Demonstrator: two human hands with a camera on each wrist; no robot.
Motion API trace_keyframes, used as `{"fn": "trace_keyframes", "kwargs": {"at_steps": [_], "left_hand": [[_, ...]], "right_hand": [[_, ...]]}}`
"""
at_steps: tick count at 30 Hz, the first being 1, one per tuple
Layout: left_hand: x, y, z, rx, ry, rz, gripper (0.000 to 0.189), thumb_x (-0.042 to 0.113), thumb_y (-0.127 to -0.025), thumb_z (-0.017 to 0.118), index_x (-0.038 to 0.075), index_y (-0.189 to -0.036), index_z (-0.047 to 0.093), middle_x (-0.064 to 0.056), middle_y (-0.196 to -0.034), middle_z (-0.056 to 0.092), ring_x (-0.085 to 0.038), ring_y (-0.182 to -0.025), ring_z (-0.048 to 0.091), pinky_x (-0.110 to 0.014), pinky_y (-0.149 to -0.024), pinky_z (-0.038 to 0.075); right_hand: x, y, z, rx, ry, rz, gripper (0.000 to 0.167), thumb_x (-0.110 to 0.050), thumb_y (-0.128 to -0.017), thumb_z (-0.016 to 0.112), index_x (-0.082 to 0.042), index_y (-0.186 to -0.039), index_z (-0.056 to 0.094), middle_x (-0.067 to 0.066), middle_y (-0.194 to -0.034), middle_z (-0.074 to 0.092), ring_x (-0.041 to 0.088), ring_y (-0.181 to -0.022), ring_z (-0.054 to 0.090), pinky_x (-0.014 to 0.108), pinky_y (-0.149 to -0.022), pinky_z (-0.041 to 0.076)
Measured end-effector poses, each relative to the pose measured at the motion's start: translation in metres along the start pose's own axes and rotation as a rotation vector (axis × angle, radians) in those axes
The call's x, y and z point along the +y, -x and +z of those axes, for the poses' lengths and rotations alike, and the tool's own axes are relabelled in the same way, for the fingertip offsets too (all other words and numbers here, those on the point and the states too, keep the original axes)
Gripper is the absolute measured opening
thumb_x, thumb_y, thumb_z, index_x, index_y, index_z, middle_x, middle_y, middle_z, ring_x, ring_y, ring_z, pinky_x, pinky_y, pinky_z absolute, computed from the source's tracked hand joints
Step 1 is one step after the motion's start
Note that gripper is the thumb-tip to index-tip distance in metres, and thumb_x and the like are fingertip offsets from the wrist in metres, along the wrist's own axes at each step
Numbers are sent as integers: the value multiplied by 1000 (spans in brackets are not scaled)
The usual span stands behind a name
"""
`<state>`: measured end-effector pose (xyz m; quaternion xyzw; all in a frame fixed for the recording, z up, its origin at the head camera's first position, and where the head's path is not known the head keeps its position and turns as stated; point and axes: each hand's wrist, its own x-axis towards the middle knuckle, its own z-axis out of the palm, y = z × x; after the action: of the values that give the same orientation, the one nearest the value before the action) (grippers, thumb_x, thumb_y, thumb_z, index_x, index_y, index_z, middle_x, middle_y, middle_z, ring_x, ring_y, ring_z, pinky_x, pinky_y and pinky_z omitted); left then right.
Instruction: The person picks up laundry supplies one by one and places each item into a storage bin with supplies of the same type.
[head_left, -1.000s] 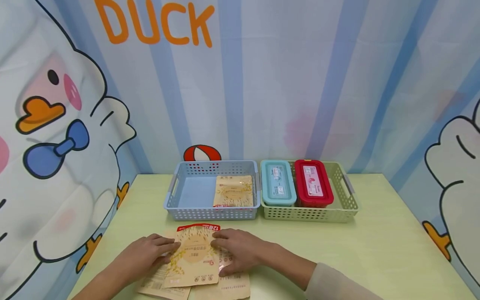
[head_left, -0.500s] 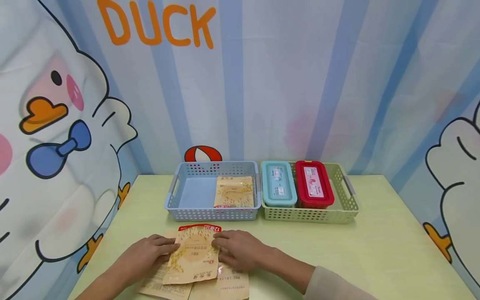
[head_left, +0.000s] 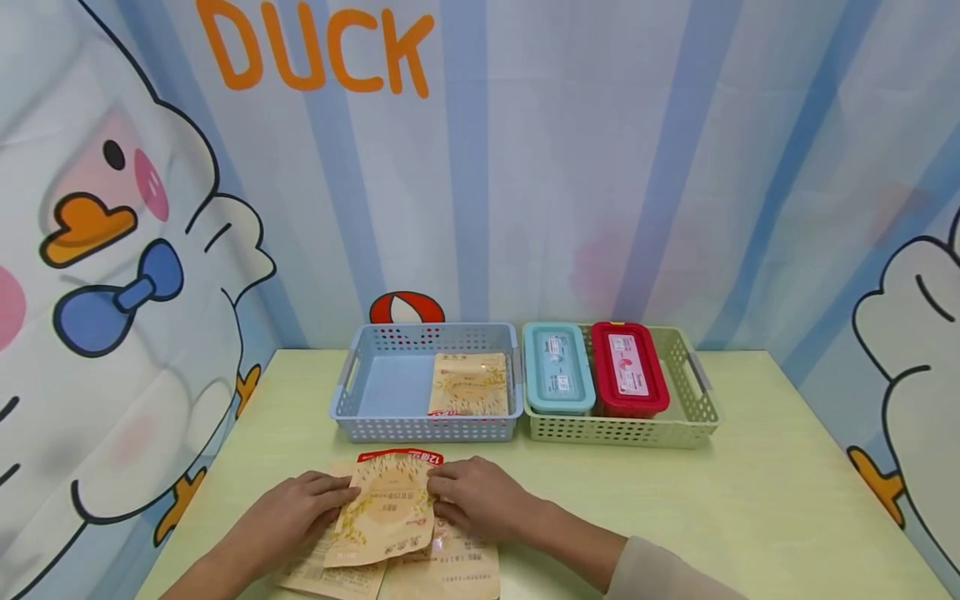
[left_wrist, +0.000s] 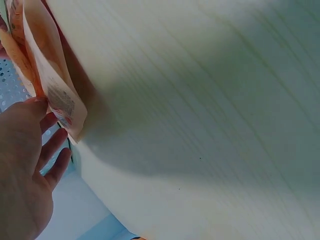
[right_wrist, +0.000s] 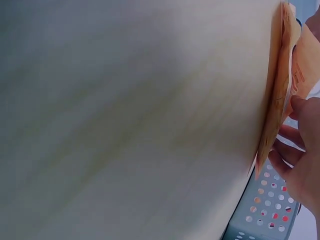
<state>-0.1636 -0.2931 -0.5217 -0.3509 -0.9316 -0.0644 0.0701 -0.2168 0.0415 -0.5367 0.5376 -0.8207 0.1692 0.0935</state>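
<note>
A beige flat packet (head_left: 386, 508) with a red strip along its far edge lies over other packets near the table's front. My left hand (head_left: 296, 512) pinches its left edge. In the left wrist view, the thumb of that hand (left_wrist: 22, 165) presses on the packet (left_wrist: 55, 85), the other fingers behind it. On the opposite side my right hand (head_left: 480, 500) pinches the right edge, and the near right corner bends upward. Beneath lie a packet at left (head_left: 330, 575) and one at right (head_left: 457, 575), partly covered. The right wrist view shows the right thumb against a packet (right_wrist: 305, 65).
Behind the hands stands a blue perforated basket (head_left: 390, 429) with a similar packet (head_left: 470, 383) in its right half. Touching it on the right, a green basket (head_left: 622, 432) holds a teal-lidded box (head_left: 558, 367) and a red-lidded box (head_left: 630, 369). A printed curtain (head_left: 547, 167) hangs behind.
The top packet's near right corner has lifted and curled, and its near edge has risen slightly. The right hand's fingers have drawn in at its edge. The left hand stays nearly still.
</note>
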Motion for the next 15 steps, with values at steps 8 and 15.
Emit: {"fn": "trace_keyframes", "kwargs": {"at_steps": [8, 15], "left_hand": [[-1, -2, 3, 120, -15, 17, 37, 7, -91, 83, 17, -126, 79, -2, -122, 75, -24, -108, 72, -40, -84, 62], [9, -7, -4, 249, -13, -117, 37, 2, -89, 83, 20, -121, 81, 1, -119, 76, -22, -103, 74, -35, -76, 62]], "right_hand": [[1, 2, 1, 60, -53, -5, 6, -15, -107, 64, -17, -111, 68, -7, -102, 68, 5, -89, 64, 23, -84, 54], [-2, 0, -5, 101, -40, 53, 17, -9, -106, 63, -17, -118, 72, -3, -114, 72, 13, -104, 71, 25, -91, 56]]}}
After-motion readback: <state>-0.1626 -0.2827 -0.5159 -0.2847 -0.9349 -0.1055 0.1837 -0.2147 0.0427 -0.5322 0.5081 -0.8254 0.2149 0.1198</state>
